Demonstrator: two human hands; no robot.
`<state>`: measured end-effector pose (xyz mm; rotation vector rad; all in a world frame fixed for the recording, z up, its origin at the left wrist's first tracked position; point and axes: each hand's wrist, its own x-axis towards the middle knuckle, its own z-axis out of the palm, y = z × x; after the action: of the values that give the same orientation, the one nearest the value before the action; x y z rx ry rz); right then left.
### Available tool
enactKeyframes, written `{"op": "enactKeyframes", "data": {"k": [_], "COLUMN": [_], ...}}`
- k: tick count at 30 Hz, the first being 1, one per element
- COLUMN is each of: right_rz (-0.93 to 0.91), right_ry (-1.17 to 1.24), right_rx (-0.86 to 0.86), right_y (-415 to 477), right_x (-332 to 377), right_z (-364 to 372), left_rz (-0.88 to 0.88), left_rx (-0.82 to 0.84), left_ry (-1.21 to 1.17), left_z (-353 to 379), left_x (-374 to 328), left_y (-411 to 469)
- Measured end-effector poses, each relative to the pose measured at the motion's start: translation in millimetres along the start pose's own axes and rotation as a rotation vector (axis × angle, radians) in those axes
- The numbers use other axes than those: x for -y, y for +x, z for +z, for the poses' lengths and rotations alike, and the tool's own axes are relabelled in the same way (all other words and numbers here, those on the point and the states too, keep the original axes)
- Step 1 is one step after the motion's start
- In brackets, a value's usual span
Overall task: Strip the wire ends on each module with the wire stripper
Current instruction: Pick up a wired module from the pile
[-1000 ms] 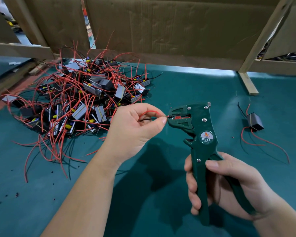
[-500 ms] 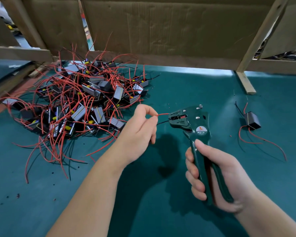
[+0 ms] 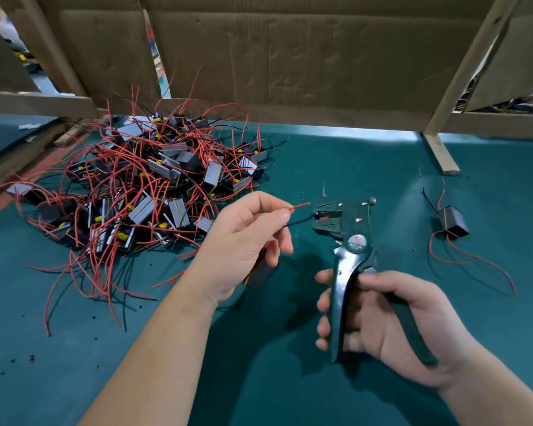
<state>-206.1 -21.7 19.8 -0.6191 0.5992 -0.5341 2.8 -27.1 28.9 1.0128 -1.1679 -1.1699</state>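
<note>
Black wire [image 3: 300,222] and red wire [image 3: 299,206], likely thin, light, floppy and best held near the tips, stick out above the worktop [image 3: 351,155] from the pinching left hand [image 3: 243,241] fingers, black tip at the wire stripper [image 3: 351,229] head, right hand [image 3: 391,315] fingers curled round its handles.

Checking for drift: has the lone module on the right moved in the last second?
No. The lone module lies where it did, at the same gap toward the camera from the wooden post.
</note>
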Motion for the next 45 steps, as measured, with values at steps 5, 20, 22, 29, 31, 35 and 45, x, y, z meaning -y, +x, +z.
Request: {"op": "enactKeyframes", "data": {"k": [5, 20, 22, 29, 31, 35, 45], "right_rz": [0.001, -0.055, -0.065, -0.088, -0.082, -0.087, -0.041], "right_ry": [-0.029, -0.102, -0.093, -0.090, -0.096, -0.122, -0.127], "right_rx": [0.212, 0.187, 0.200, 0.190, 0.191, 0.172, 0.138], "right_y": [-3, -5, -5, -6, -6, -6, -9], "right_x": [-2, -1, -1, -2, -2, -2, 1], "right_z": [4, 8, 8, 8, 8, 6, 6], "left_rz": [0.011, 0.183, 0.198, 0.186, 0.185, 0.189, 0.238], "left_rx": [-0.017, -0.222, -0.252, -0.264, -0.262, -0.262, -0.163], "left_ry": [0.166, 0.245, 0.246, 0.313, 0.333, 0.326, 0.367], "left_z": [1, 10, 12, 16, 17, 18, 10], "left_x": [2, -2, -1, 1, 2, 2, -1], "left_y": [0, -5, -5, -5, -5, -6, -6]}}
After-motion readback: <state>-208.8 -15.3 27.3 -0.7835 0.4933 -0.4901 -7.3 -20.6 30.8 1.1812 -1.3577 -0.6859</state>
